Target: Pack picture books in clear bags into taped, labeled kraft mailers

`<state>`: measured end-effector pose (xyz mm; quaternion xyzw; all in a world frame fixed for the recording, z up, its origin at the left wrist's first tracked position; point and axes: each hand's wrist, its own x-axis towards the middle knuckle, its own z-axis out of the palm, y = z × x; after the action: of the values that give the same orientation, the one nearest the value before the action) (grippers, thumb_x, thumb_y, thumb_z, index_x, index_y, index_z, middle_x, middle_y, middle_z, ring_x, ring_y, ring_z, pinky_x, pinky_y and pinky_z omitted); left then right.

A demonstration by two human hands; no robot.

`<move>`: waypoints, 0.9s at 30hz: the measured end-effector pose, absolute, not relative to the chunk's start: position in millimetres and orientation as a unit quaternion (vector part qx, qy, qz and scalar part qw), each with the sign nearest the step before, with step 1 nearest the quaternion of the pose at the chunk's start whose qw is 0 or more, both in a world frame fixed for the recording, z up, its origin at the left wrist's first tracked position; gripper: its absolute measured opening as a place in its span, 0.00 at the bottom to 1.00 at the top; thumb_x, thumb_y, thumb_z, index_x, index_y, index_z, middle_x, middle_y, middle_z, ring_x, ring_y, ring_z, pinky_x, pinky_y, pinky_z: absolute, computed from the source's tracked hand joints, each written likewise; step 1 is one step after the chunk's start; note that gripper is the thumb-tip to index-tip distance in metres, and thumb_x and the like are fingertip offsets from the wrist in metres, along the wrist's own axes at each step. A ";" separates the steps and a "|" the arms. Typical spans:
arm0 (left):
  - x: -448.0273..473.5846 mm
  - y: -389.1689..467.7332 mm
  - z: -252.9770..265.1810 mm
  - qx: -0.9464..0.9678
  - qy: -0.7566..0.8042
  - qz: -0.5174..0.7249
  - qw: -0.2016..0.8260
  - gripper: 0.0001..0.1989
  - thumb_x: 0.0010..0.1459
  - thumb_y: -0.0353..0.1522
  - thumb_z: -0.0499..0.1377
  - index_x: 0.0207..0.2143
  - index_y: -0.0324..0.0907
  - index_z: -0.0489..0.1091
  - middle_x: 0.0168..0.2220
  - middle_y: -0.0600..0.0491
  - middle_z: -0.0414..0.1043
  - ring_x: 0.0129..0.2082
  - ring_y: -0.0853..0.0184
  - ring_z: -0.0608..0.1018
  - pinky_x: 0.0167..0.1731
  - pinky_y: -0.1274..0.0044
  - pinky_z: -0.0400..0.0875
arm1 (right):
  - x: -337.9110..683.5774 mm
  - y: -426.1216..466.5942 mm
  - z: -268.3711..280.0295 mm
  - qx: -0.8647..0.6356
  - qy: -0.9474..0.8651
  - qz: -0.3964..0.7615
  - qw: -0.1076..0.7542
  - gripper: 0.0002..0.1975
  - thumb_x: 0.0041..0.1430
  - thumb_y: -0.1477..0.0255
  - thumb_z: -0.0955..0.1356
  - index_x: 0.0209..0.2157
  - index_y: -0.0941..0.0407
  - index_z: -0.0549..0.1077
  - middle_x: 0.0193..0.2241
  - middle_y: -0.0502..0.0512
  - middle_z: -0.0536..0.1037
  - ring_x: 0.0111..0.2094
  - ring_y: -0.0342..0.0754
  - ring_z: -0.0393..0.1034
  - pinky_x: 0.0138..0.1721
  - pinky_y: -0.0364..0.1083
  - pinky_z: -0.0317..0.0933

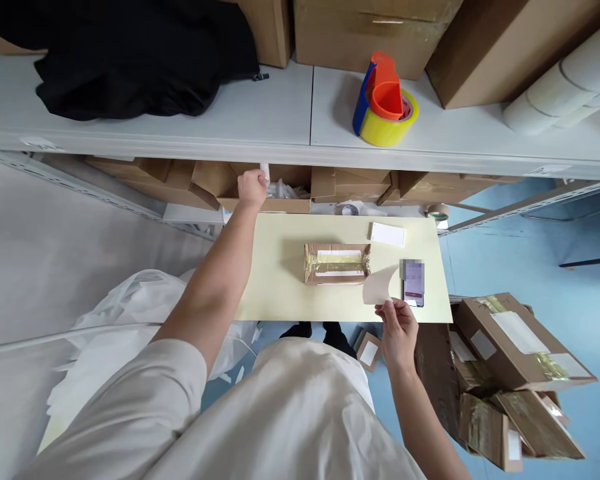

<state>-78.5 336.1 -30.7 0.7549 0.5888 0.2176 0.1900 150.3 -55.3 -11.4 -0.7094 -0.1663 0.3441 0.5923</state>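
Note:
My left hand (pixel 253 187) is closed at the front of an open cardboard box (pixel 286 206) on the lower shelf. A narrow white piece (pixel 265 171) sticks up at its fingers; its kind is unclear. White scraps (pixel 284 190) lie inside that box. Between thumb and fingers, my right hand (pixel 399 327) pinches a curling paper label (pixel 379 287) over the table's right part. Left of the label sits a small taped carton (pixel 337 264), clear yellowish tape along its top. A phone (pixel 413 283) lies just beyond my right hand, and a white card (pixel 389 234) rests farther back.
The pale yellow table (pixel 275 300) stands before a grey shelf (pixel 290 127). On the shelf are a tape dispenser (pixel 386 100), black cloth (pixel 150 60) and white rolls (pixel 570 73). Taped parcels (pixel 525 340) are piled at right; white plastic sheeting (pixel 120 333) hangs at left.

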 end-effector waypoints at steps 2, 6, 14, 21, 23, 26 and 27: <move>-78.2 341.5 -34.2 0.724 0.621 0.219 0.204 0.10 0.63 0.23 0.49 0.43 0.25 0.65 0.43 0.44 0.69 0.43 0.68 0.70 0.48 0.74 0.61 | 147.3 -55.1 -11.0 -0.702 -0.170 0.359 0.592 0.14 0.54 0.59 0.70 0.31 0.56 0.70 0.25 0.49 0.72 0.28 0.43 0.67 0.34 0.46 0.63; -68.5 289.6 -21.3 0.669 0.666 0.256 0.207 0.18 0.57 0.25 0.58 0.49 0.29 0.62 0.50 0.41 0.64 0.51 0.63 0.67 0.53 0.70 0.58 | 143.5 -48.3 -7.4 -0.688 -0.189 0.394 0.579 0.14 0.55 0.59 0.69 0.32 0.56 0.70 0.26 0.51 0.74 0.29 0.44 0.68 0.34 0.46 0.63; -3.9 47.1 36.1 0.817 0.362 0.287 0.346 0.15 0.44 0.40 0.68 0.34 0.44 0.73 0.34 0.49 0.73 0.36 0.59 0.75 0.40 0.67 0.69 | 141.0 -24.7 6.2 -0.635 -0.290 0.437 0.567 0.14 0.56 0.58 0.67 0.30 0.55 0.68 0.23 0.48 0.71 0.25 0.43 0.64 0.29 0.43 0.60; 10.7 21.7 23.3 0.783 0.412 0.332 0.327 0.08 0.59 0.31 0.54 0.37 0.44 0.73 0.36 0.48 0.76 0.39 0.61 0.77 0.41 0.69 0.70 | 143.5 -30.5 18.8 -0.597 -0.405 0.449 0.527 0.16 0.60 0.57 0.63 0.38 0.54 0.71 0.30 0.52 0.73 0.29 0.44 0.66 0.30 0.44 0.62; 10.4 24.2 21.5 0.734 0.439 0.357 0.375 0.07 0.58 0.32 0.56 0.35 0.44 0.73 0.36 0.49 0.77 0.38 0.63 0.77 0.40 0.71 0.70 | 152.2 -37.1 21.2 -0.585 -0.458 0.440 0.504 0.16 0.59 0.58 0.64 0.42 0.53 0.72 0.36 0.54 0.74 0.31 0.45 0.67 0.31 0.45 0.63; 8.0 27.8 20.7 0.621 0.478 0.369 0.499 0.06 0.55 0.35 0.59 0.30 0.42 0.72 0.30 0.52 0.76 0.30 0.66 0.76 0.34 0.74 0.71 | 174.4 -43.2 20.6 -0.649 -0.479 0.322 0.496 0.17 0.57 0.60 0.66 0.46 0.53 0.71 0.43 0.57 0.72 0.35 0.46 0.66 0.35 0.48 0.63; 7.0 29.2 20.9 0.586 0.482 0.365 0.540 0.06 0.53 0.35 0.60 0.28 0.41 0.71 0.28 0.53 0.75 0.28 0.68 0.75 0.32 0.76 0.70 | 183.1 -42.8 18.9 -0.682 -0.462 0.274 0.497 0.18 0.56 0.60 0.67 0.47 0.53 0.71 0.44 0.58 0.71 0.37 0.47 0.66 0.37 0.48 0.62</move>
<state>7.0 29.2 20.9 0.5859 0.4817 0.3653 0.5396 183.1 -42.8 18.9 -0.6818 -0.4618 0.2740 0.4967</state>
